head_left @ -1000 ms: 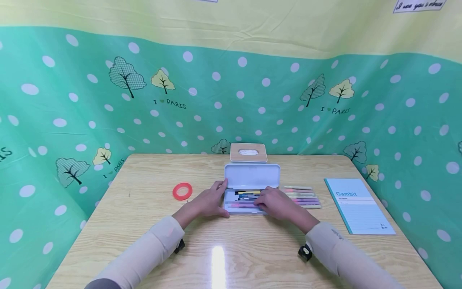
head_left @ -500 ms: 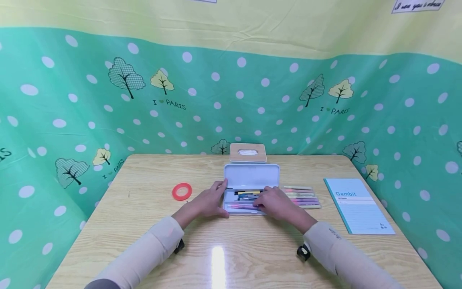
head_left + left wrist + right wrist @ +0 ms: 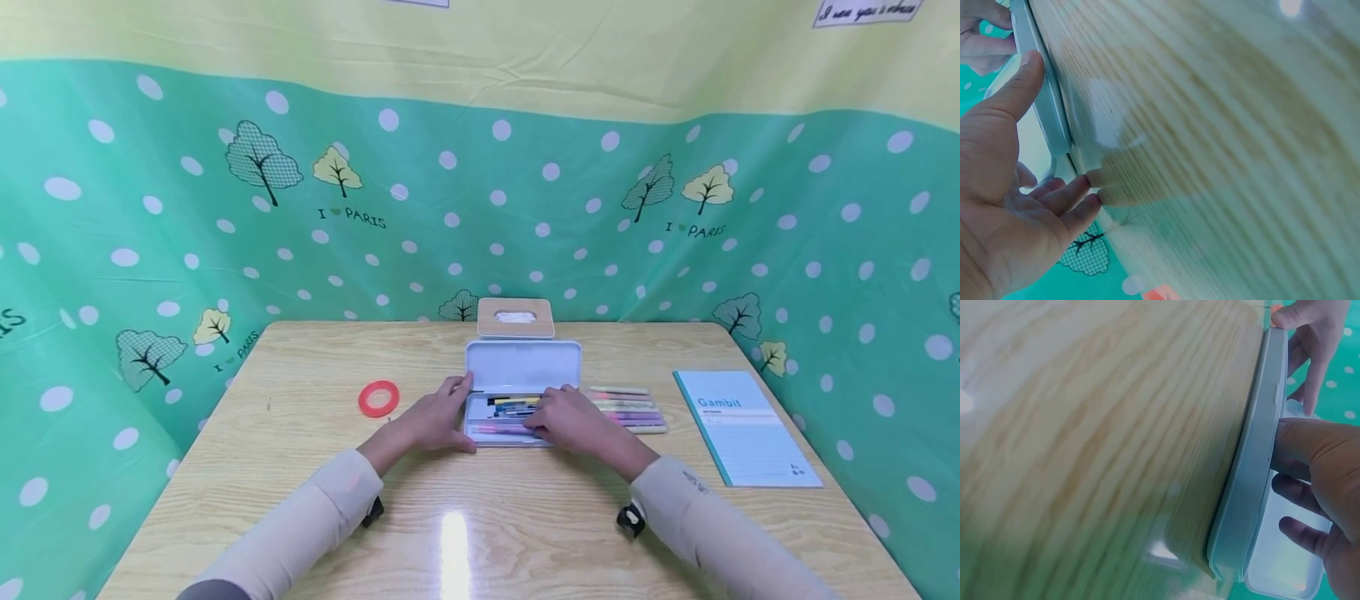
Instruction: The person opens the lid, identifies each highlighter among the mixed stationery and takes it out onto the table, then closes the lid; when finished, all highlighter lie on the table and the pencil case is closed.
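Observation:
An open white pencil case [image 3: 523, 367] sits near the table's centre, its lid raised at the back. Inside lie several dark and yellow pens [image 3: 517, 404]. A pink pen [image 3: 498, 429] lies along the front compartment. My right hand [image 3: 573, 421] reaches into the case and pinches this pen near its right end; the fingertips are partly hidden behind the front wall in the right wrist view. My left hand [image 3: 435, 418] rests against the case's left end, thumb at the front corner and index finger by the lid. In the left wrist view its other fingers extend loosely beside the case.
Several pastel pens [image 3: 628, 408] lie in a row right of the case. A light blue notebook [image 3: 750, 429] is further right. A red tape ring [image 3: 368, 409] lies to the left. Behind the case stands a wood-topped tissue box [image 3: 516, 306], near the polka-dot curtain.
My right hand has shifted slightly left along the front compartment. My left hand and the case stay in place.

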A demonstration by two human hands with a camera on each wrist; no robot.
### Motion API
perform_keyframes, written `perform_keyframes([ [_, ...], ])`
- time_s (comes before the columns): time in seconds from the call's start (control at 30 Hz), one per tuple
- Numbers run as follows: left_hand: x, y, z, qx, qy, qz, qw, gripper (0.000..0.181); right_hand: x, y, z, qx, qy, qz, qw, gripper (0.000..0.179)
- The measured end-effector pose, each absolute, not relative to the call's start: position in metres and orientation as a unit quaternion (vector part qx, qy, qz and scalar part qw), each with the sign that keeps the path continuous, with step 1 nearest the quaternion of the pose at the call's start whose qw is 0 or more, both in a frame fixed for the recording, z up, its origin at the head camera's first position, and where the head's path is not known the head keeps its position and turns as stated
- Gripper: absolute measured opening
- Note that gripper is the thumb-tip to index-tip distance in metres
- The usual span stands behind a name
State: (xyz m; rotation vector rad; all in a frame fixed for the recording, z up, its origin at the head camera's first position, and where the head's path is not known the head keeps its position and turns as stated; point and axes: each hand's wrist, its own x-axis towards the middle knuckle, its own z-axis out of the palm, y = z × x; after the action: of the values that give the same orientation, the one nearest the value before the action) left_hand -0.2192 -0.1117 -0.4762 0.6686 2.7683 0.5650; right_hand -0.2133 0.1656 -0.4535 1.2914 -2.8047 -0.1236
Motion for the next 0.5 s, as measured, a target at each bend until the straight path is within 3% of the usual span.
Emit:
perform_keyframes([
  [0.5, -0.218, -0.111, -0.476, 0.225, 0.949, 0.189, 0.114, 0.127, -0.218, 0.200, -0.447, 0.409, -0.911, 0.044, 0.036, 0.027],
])
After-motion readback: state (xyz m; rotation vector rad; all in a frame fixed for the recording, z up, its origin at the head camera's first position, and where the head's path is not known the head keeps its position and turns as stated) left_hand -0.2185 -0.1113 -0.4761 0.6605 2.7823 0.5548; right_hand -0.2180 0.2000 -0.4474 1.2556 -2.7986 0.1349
